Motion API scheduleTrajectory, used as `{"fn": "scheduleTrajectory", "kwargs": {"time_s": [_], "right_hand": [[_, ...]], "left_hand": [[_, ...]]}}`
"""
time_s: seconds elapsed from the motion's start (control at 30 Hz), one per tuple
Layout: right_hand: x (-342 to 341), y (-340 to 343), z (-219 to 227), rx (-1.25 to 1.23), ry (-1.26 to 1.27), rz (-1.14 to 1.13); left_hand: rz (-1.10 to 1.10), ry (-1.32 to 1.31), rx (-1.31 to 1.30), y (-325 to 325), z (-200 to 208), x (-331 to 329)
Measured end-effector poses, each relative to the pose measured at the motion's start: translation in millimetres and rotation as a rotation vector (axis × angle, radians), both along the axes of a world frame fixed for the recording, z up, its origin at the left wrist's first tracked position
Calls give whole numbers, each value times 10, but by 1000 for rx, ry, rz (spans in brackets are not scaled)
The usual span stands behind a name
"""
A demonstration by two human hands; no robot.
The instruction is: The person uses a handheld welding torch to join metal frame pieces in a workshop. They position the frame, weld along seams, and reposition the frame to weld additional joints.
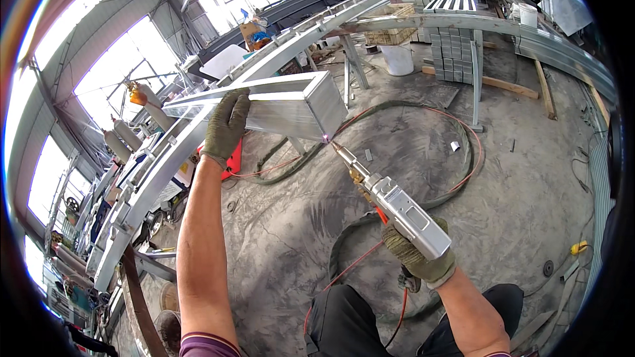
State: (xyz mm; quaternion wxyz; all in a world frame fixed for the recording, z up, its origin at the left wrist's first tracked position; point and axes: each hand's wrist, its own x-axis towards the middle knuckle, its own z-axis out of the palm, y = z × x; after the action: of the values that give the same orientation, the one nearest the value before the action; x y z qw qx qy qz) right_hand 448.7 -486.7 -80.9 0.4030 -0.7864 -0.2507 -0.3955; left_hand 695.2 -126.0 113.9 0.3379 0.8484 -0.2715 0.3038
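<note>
My right hand (pixel 420 251), in an olive work glove, is closed around the grip of a silver handheld welding gun (pixel 407 215). Its copper-coloured nozzle meets the lower corner of a long, shiny metal frame (pixel 281 114), where a small purple-white glow shows. Also gloved, my left hand (pixel 227 124) grips the frame's near side, fingers bent over its upper edge. That frame rests on a pale metal rail (pixel 149 188) and juts past it toward the middle. My palm hides part of the frame, and the right fingertips are mostly behind the gun.
A dark hose (pixel 473 158) and a thin red cable loop over the concrete floor. Stacked metal tubes (pixel 456 53) and a white bucket (pixel 398 59) stand beyond. Gas cylinders (pixel 119 145) line the left. A yellow-and-black object (pixel 579 248) lies at right, and my knees are below.
</note>
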Motion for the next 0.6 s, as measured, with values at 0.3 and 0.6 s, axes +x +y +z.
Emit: {"fn": "scheduleTrajectory", "kwargs": {"time_s": [0.3, 0.6], "right_hand": [[6, 45, -89, 182, 227, 95], [6, 35, -12, 82, 81, 57]], "left_hand": [[22, -44, 43, -2, -9, 28], [23, -57, 44, -34, 12, -7]]}}
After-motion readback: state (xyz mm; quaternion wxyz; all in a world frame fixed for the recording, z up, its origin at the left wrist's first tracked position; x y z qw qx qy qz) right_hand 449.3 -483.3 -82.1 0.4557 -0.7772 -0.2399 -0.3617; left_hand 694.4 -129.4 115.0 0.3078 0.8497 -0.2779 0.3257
